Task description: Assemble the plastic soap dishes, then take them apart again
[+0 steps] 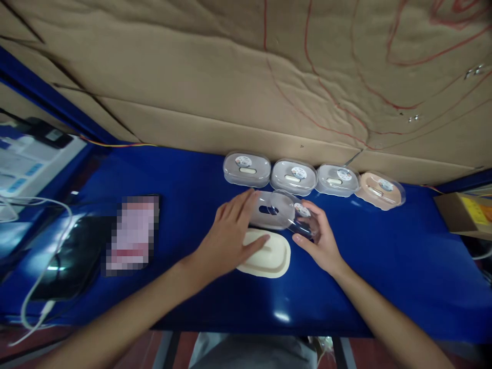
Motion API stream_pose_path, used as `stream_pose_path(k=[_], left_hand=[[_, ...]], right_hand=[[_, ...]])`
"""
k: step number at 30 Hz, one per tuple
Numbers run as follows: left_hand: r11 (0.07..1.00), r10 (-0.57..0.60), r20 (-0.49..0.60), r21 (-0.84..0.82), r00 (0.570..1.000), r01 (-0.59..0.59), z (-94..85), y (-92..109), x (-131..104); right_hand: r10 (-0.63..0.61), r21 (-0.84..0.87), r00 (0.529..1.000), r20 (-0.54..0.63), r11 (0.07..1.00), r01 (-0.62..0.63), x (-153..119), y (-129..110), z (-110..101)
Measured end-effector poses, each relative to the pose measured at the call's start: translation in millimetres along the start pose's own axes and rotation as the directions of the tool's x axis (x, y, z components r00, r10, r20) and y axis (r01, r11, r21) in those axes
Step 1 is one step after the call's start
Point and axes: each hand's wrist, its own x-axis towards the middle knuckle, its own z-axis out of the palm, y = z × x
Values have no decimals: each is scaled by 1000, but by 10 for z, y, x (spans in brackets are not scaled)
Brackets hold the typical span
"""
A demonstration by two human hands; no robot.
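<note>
My right hand (325, 241) grips the rounded end of a clear plastic cover (303, 220) with a round white sticker, thumb on the near side and fingers on the far side. The cover is tilted and overlaps the right end of a translucent grey oval piece (257, 216) with a slot in its middle. My left hand (230, 233) has its fingers stretched out over the left end of that grey piece. Its thumb reaches over a cream oval piece (282, 261) with a raised rim, lying nearer to me. Whether the thumb touches it, I cannot tell.
Along the cardboard wall (192, 102) stand several lidded oval boxes with stickers, grey ones (248, 171) and a peach one (378, 192) at the right end. Leftward lie a phone (132, 233), a dark glossy device (69, 261) and white cables (25, 307). A cardboard box (453, 212) sits far right.
</note>
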Motion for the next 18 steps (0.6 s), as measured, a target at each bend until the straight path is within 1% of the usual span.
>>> stream_pose_path(k=[2,4,6,8,10,11,13,15,18], left_hand=[[990,99,26,99,995,-101,65,155,-136],[974,148,76,161,986,-158,140,247,-268],[962,160,88,207,983,-176,197,273,-412],[951,180,67,243,981,-191,214,263,-581],[935,235,56,260,970,-242,191,249,-767],[926,265,61,261,962,-272,169,248,-856],[922,285,58,255,957,-290,121,264,-1007],[929,278,43,242,959,-280,88,294,-1104],[934,269,23,235,963,-267,78,335,-1160]], right_hand=[[16,15,1000,3,1000,-16,6,-16,-31],[1,19,999,-32,1000,0,27,-34,-82],[-40,0,996,-74,999,40,55,-46,-139],[-76,-30,994,-78,997,73,80,-47,-182],[-101,-80,994,-34,992,98,90,-38,-193],[-114,-124,993,1,986,114,90,-34,-187],[-144,-237,986,78,958,159,80,-31,-160],[-157,-340,975,157,918,203,64,-36,-134],[-147,-459,954,261,851,257,43,-44,-121]])
